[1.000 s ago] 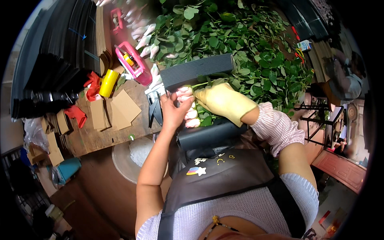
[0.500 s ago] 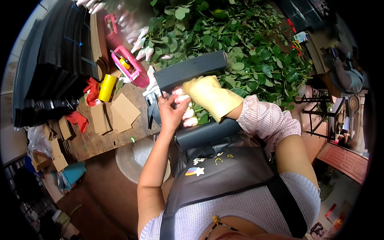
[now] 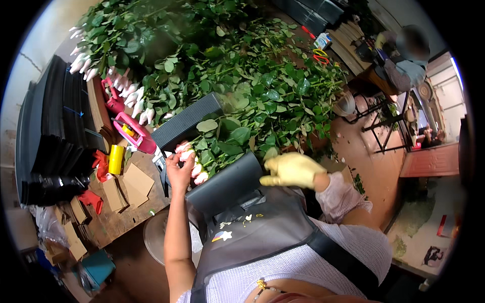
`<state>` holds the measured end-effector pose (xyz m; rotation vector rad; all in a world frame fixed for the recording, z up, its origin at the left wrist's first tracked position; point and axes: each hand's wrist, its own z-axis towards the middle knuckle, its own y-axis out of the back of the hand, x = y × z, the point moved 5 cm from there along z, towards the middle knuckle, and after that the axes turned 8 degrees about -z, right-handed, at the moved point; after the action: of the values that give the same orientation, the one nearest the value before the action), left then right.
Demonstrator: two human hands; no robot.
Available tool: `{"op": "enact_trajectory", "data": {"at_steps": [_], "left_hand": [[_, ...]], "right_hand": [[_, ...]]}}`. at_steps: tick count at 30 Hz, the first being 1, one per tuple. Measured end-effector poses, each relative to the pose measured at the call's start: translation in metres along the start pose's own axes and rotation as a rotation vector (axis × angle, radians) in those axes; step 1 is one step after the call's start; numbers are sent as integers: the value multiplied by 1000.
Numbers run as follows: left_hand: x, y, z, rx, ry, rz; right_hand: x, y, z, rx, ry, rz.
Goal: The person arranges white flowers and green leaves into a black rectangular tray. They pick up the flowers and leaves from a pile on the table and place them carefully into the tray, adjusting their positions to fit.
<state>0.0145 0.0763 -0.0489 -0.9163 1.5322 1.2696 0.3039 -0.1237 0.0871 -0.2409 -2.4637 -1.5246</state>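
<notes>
Several pale pink roses (image 3: 201, 178) lie with leafy stems between a grey ribbed panel (image 3: 188, 121) and a smooth dark panel (image 3: 227, 183). At the flower heads, my bare left hand (image 3: 179, 172) has its fingers and thumb closed around one bloom. My right hand (image 3: 294, 170), in a pale yellow glove, is raised just right of the dark panel. Its fingers and thumb point left, slightly apart, with nothing visible between them. A loose-looking leaf (image 3: 271, 153) shows beside the glove; whether they touch I cannot tell.
A large heap of leafy rose stems (image 3: 242, 65) covers the far table. To the left are a pink tape dispenser (image 3: 134, 132), a yellow roll (image 3: 116, 159), cardboard pieces (image 3: 137, 182) and stacked dark sheets (image 3: 55, 121). Scissors (image 3: 320, 56) lie far right, near another person (image 3: 404, 63).
My gloved right hand has moved from the roses out to the right, past the dark panel. My left hand stays at the blooms. The whole view has shifted.
</notes>
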Motion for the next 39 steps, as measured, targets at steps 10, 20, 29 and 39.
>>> {"op": "enact_trajectory", "data": {"at_steps": [10, 20, 29, 39], "left_hand": [[40, -6, -1, 161, 3, -393], [-46, 65, -16, -113, -184, 479], [-86, -22, -23, 425, -721, 679], [-55, -28, -22, 339, -661, 542]], "right_hand": [[51, 68, 20, 48, 691, 1628], [76, 46, 151, -315, 346, -125], [91, 68, 151, 0, 498, -302], [230, 54, 188, -69, 926, -228]]}}
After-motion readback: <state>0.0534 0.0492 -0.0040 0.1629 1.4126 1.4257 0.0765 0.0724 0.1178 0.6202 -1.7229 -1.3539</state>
